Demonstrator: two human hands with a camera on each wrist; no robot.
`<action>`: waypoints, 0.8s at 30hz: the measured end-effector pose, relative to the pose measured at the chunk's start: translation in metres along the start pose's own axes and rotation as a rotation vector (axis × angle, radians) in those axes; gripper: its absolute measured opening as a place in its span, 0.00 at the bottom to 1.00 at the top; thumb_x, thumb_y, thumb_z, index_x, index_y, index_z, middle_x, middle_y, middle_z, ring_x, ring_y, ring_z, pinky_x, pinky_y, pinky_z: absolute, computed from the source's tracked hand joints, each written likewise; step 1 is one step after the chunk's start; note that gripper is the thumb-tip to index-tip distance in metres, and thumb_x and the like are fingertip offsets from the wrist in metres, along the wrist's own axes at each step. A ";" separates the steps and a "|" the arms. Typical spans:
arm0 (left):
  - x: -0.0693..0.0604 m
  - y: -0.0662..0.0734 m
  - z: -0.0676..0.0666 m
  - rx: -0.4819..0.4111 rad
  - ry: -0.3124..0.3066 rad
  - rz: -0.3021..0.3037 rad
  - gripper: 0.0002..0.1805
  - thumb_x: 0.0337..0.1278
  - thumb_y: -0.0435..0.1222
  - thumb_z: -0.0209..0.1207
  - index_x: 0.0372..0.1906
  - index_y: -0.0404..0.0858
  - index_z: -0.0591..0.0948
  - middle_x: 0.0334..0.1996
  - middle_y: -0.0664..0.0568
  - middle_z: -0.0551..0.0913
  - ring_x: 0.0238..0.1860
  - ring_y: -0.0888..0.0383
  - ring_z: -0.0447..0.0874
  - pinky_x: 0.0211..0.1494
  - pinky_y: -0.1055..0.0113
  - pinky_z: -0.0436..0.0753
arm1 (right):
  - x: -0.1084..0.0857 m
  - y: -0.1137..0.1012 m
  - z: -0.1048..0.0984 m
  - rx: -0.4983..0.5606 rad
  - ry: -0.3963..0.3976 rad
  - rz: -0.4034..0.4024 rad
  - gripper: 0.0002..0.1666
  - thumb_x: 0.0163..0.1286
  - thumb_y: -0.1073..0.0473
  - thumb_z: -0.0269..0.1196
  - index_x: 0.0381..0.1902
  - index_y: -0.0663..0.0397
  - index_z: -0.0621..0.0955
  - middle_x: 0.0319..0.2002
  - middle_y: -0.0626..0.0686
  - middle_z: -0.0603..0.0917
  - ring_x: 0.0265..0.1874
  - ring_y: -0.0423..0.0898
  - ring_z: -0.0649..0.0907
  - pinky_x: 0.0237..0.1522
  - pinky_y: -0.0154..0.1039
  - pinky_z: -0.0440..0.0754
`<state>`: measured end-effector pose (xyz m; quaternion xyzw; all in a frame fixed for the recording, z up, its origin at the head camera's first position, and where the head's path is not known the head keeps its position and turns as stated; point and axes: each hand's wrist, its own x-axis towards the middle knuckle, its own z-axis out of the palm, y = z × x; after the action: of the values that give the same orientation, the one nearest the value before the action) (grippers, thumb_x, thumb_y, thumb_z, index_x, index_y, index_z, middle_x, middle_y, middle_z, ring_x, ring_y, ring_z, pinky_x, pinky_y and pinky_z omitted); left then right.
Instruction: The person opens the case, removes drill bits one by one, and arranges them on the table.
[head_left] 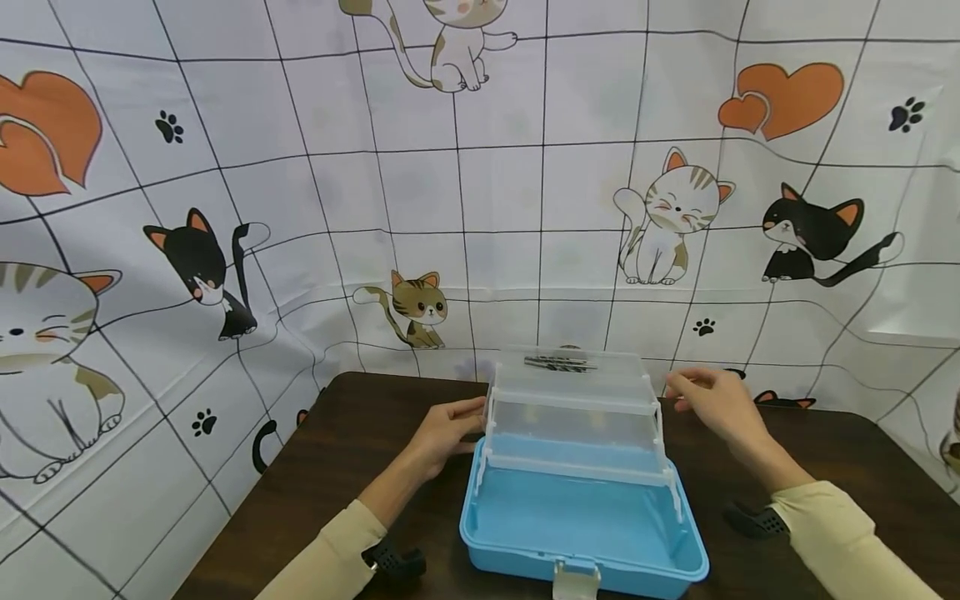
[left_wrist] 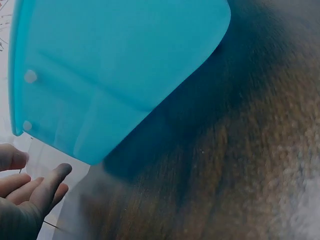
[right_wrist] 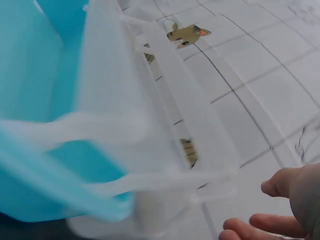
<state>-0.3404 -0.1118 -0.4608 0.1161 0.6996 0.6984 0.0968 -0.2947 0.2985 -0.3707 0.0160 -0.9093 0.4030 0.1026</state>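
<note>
- Saw 1 blue box (head_left: 517, 562), standing wide open on the dark brown table (head_left: 390, 417), placed between 2 hands.
- Found the white latch (head_left: 576, 582) undone at the front of this box, and the translucent upper part (head_left: 573, 425) raised above the rear of it.
- Judged the opening as done, or almost done; considered as left, at most, some small adjusting of the upper part.
- Noticed the left hand (head_left: 442, 437) beside the left edge of the upper part, with fingers extended and relaxed, not clenched; could not tell for sure about contact with the plastic.
- Noticed the right hand (head_left: 712, 408) near the right edge, but apart from it, with fingers loosely bent, released, grasping nothing.
- Observed also cream sleeves (head_left: 337, 550) on both arms, black straps (head_left: 393, 562) near the wrists, and, behind everything, a white cloth (head_left: 510, 192) with printed cats.
</note>
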 end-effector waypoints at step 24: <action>-0.003 0.001 -0.001 -0.032 -0.019 0.002 0.27 0.71 0.34 0.61 0.72 0.34 0.73 0.64 0.41 0.78 0.59 0.45 0.82 0.51 0.54 0.85 | 0.084 -0.061 0.049 -0.235 -0.293 -0.530 0.15 0.71 0.67 0.67 0.52 0.70 0.85 0.42 0.60 0.88 0.40 0.58 0.85 0.38 0.50 0.85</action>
<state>-0.3379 -0.1140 -0.4599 0.1221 0.6872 0.7084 0.1046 -0.3783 0.2258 -0.3415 0.2979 -0.9189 0.2480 0.0731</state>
